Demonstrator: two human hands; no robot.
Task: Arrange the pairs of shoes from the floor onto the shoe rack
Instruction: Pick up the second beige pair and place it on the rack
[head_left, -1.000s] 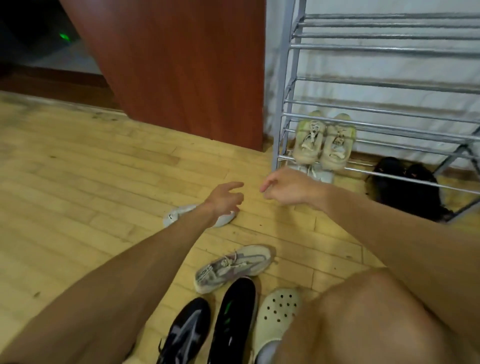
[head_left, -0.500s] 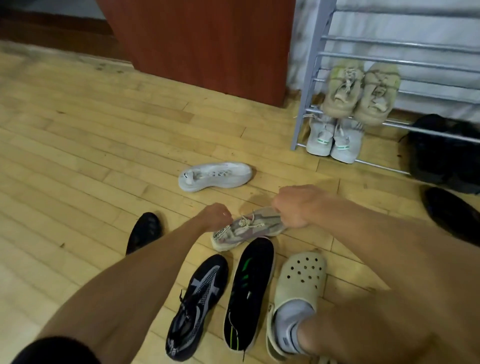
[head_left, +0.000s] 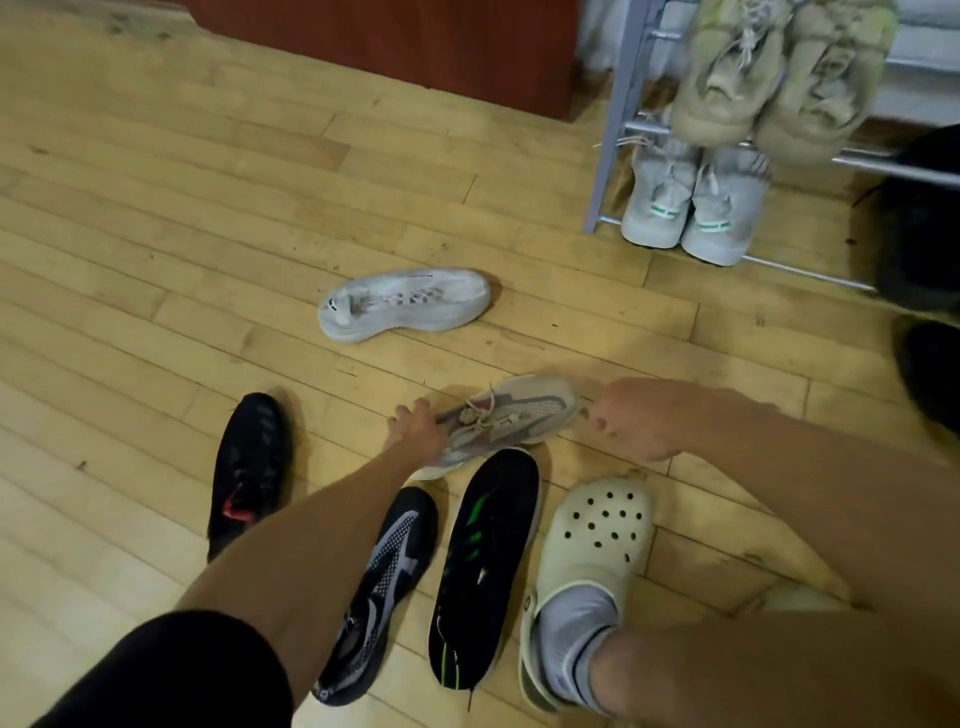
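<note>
A beige and mauve laced sneaker (head_left: 524, 415) lies on the wooden floor. My left hand (head_left: 415, 428) grips its heel end. My right hand (head_left: 639, 421) hovers just right of its toe with loosely curled fingers and nothing in them. A white sneaker (head_left: 405, 301) lies on its own farther out. The grey metal shoe rack (head_left: 615, 119) stands at the upper right. A beige pair (head_left: 779, 78) sits on a rack shelf, and a pale grey pair with green marks (head_left: 691, 208) sits below it.
Near me on the floor lie a black shoe with red trim (head_left: 249, 467), a black and grey knit shoe (head_left: 379, 587) and a black shoe with green stripes (head_left: 488, 556). My foot wears a cream clog (head_left: 597, 540). Dark shoes (head_left: 924, 234) sit at the right edge, and a red-brown cabinet (head_left: 415, 41) stands behind.
The view has tilted down and closer. My left hand has closed on the beige sneaker's heel. My right hand has come off the toe and shifted right.
</note>
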